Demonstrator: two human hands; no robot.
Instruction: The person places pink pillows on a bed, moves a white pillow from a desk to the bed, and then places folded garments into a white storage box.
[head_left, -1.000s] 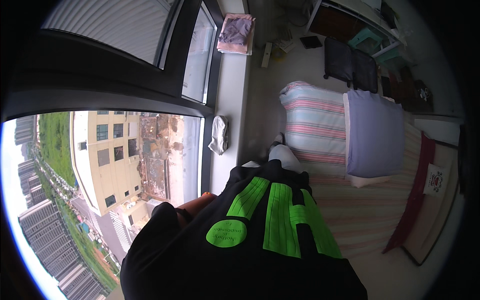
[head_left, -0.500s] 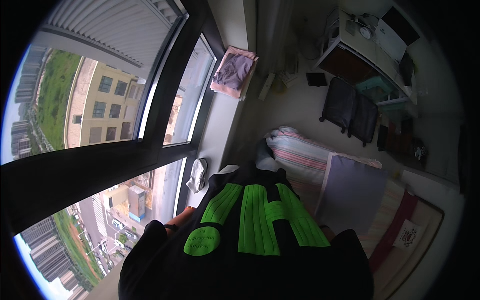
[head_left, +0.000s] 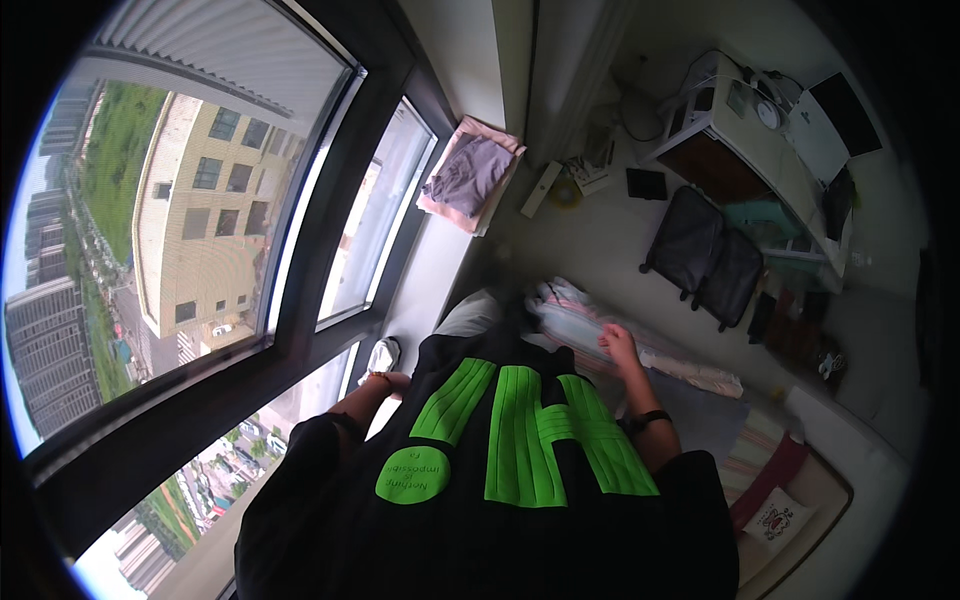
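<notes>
My left hand (head_left: 397,384) is low beside the windowsill, just below a crumpled white cloth item (head_left: 383,358) lying on the sill. My shirt hides most of its fingers, so I cannot see whether they grip anything. Over the bed's edge on the right, my right hand (head_left: 618,346) is raised with its fingers curled in, and nothing shows in it. A dark band circles that forearm. Farther along the sill, a grey-purple garment (head_left: 470,168) rests on a folded pink cloth (head_left: 478,131).
A large dark-framed window (head_left: 300,300) runs along my left. To the right stands a bed with a striped cover (head_left: 575,308). An open dark suitcase (head_left: 690,240) lies on the floor beyond, near a white desk (head_left: 745,135). A small white printed cushion (head_left: 775,520) sits on the bed.
My right hand has come into view over the bed. The left hand has moved forward beside the white cloth item. My view has shifted, and the pink stack appears lower.
</notes>
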